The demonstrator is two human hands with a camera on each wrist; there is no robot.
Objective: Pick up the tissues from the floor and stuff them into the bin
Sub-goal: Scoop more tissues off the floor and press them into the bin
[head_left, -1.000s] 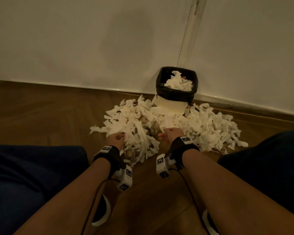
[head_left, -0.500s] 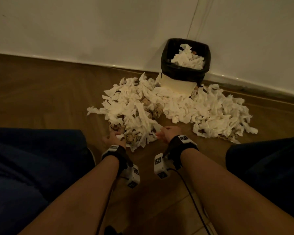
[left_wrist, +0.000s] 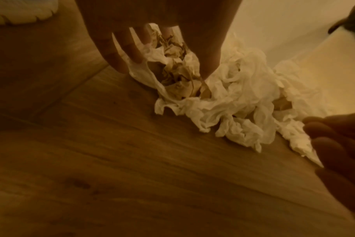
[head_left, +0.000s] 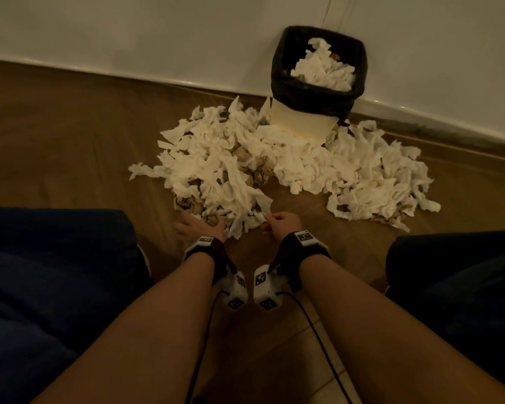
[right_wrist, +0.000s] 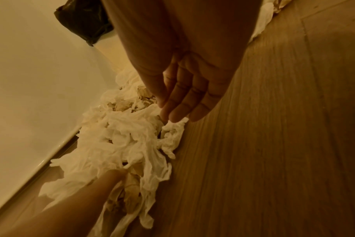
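Both hands have slid back to the near edge of the tissues (head_left: 216,176). The left hand (head_left: 199,225) spreads wide on them; the right hand (head_left: 280,225) seems to pinch a strip. The bin (head_left: 286,83) stands beyond, nearer the right.

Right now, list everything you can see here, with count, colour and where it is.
tissues: one big heap, too many to count, white with some brownish crumpled ones, on the floor in front of the bin
bin: one, cream body with a black liner, against the wall, white tissues already inside
floor: brown wood
wall: white, with a pale skirting along the floor
shoe: one showing, white sole, left wrist view, top left
left hand: fingers spread, touching the near edge of the heap
right hand: fingertips pinching a white tissue at the heap's near edge
wrist cameras: two, white, on black straps
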